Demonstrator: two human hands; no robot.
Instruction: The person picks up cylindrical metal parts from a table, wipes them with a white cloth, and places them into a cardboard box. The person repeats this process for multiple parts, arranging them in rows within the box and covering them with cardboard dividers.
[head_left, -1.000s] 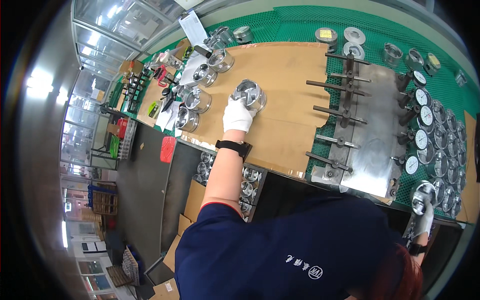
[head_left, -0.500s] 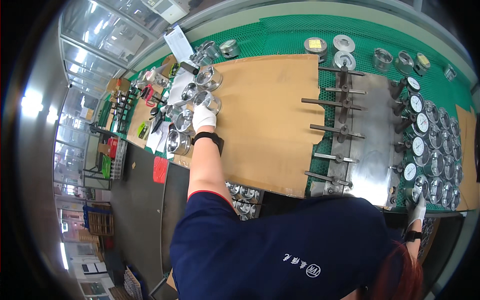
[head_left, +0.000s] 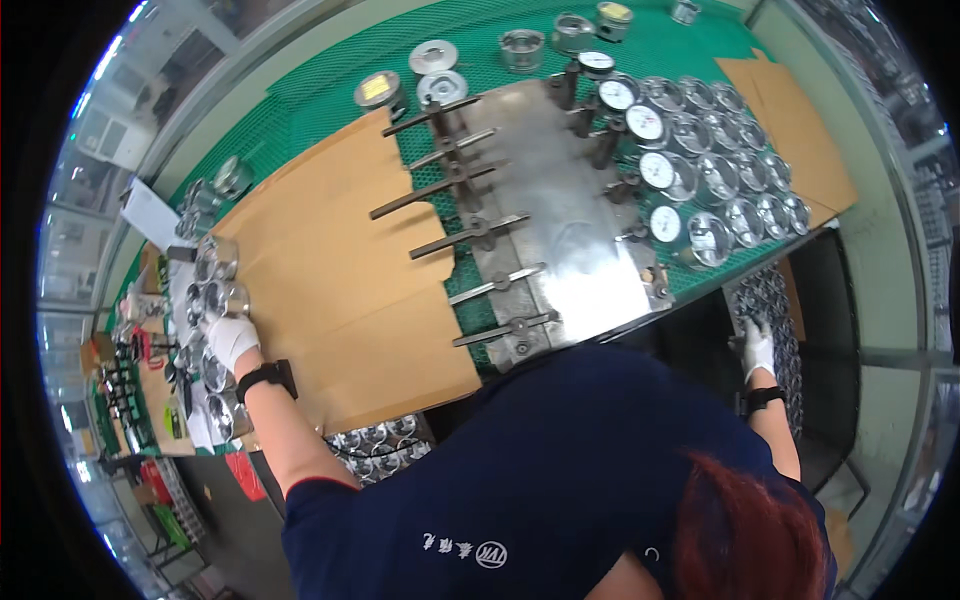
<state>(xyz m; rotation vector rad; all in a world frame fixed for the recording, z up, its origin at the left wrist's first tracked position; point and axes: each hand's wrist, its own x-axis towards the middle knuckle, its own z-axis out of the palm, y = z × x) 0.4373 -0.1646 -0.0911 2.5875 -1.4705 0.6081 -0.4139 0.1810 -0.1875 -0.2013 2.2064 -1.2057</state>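
Observation:
My left hand (head_left: 231, 341), in a white glove with a black wrist strap, lies at the left end of the bench. Its fingers close around a shiny metal piston (head_left: 234, 299) at the edge of a cluster of like pistons (head_left: 205, 268). My right hand (head_left: 758, 347), also gloved, reaches below the bench's right edge onto a dark tray of pistons (head_left: 775, 292); its grip is hidden. Between the hands lies brown cardboard (head_left: 330, 270), and beside it a steel gauge fixture (head_left: 570, 250) with rods.
Dial gauges (head_left: 655, 170) stand along the fixture's right side, with rows of pistons (head_left: 740, 180) beyond on green matting (head_left: 480, 20). Several round metal parts (head_left: 433, 55) lie at the back. More pistons (head_left: 380, 440) sit on a shelf under the bench. Tools crowd the far left.
My left hand carried a piston from the middle of the cardboard leftward to the cluster at the bench end. My right hand dropped from the bench edge to the lower tray. My view swung right.

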